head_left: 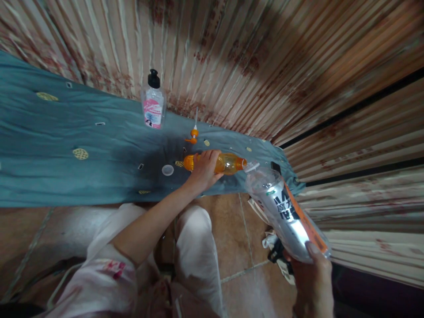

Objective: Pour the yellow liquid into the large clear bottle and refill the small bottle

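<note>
My left hand point(204, 170) wraps round an orange see-through bottle point(230, 163), which lies tipped on its side with its open neck pointing right. My right hand point(313, 269) grips the base of a large clear plastic bottle point(281, 210) with a silver and orange label. That bottle slants up to the left, and its mouth meets the orange bottle's neck. Whether liquid passes between them I cannot tell. Behind my left hand an orange pump head point(193, 136) with a thin tube lies on the cloth. A round whitish cap point(168, 170) lies left of the orange bottle.
A clear bottle with a black pump top point(153, 104) and pink label stands at the back of the blue-green cloth point(109, 132). A pleated curtain point(205, 57) hangs behind. A dark object point(275, 167) lies near the cloth's right end. Shoes point(276, 251) rest on the tiled floor.
</note>
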A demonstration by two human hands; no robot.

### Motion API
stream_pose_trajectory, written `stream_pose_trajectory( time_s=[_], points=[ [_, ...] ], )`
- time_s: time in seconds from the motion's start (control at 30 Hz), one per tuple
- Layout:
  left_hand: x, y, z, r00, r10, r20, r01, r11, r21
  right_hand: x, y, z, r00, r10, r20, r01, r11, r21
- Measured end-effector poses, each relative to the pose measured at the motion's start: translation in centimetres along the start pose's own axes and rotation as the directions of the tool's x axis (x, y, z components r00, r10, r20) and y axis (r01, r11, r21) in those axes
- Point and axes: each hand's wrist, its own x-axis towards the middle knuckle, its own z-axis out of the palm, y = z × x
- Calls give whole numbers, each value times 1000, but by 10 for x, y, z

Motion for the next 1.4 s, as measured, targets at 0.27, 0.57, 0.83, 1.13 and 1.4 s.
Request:
stream_pose_trajectory(
  time_s=[0.27,0.57,0.83,1.13,1.4],
  points=[
    [-1,1,-1,1000,-7,14,7,1000,18,0,4,-2,999,20,-29,-20,999,27],
    [0,3,-2,999,-26,26,26,1000,15,2,3,-3,1000,12,5,-12,1000,5],
    [0,4,-4,999,-32,35,32,999,13,1,-3,3,1000,-22,20,22,1000,10],
    [0,2,-1,1000,-22,14,22,1000,10,-2,-4,3,1000,-8,6,8,1000,12],
    [0,4,-1,1000,-25,11,25,999,29,2,0,0,1000,-4,21,4,1000,11]
  ],
)
